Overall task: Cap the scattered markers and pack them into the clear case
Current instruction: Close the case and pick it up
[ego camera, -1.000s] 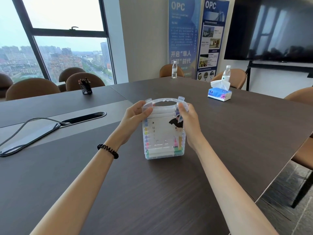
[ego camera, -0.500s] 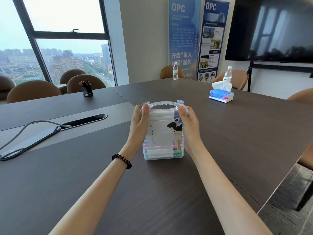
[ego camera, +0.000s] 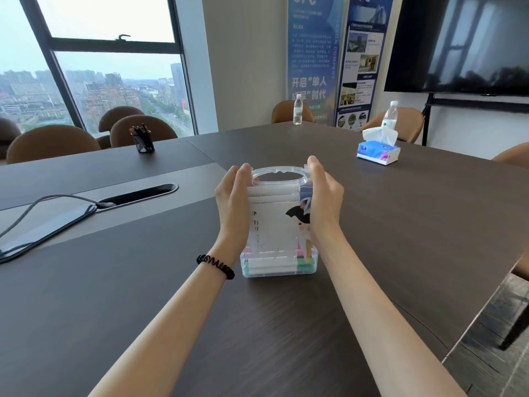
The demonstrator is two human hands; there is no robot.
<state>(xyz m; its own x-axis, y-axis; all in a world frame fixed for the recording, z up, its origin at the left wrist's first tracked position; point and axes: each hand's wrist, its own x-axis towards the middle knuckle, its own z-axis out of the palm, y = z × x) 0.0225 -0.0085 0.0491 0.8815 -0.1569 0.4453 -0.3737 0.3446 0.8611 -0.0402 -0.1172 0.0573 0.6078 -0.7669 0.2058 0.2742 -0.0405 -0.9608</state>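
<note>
Clear plastic, the case (ego camera: pixel 279 224) stands upright on the dark table (ego camera: pixel 286 339), markers (ego camera: pixel 272 265) stacked inside. The left hand (ego camera: pixel 233 209) and right hand (ego camera: pixel 325 200) press its sides, fingers together and flat against it. Tall and narrow, it could topple if one hand lets go unevenly. Beyond sits a tissue box (ego camera: pixel 378 149).

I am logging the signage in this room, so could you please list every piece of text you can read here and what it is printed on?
"开启"单人" and below it "时代": left banner; its other print is too small.
"OPC", top cut off: right banner; the rest is blurred.
Insert card in the clear case: a few characters, too blurred to read.
Tissue pack and two water bottles: labels unreadable.
</note>
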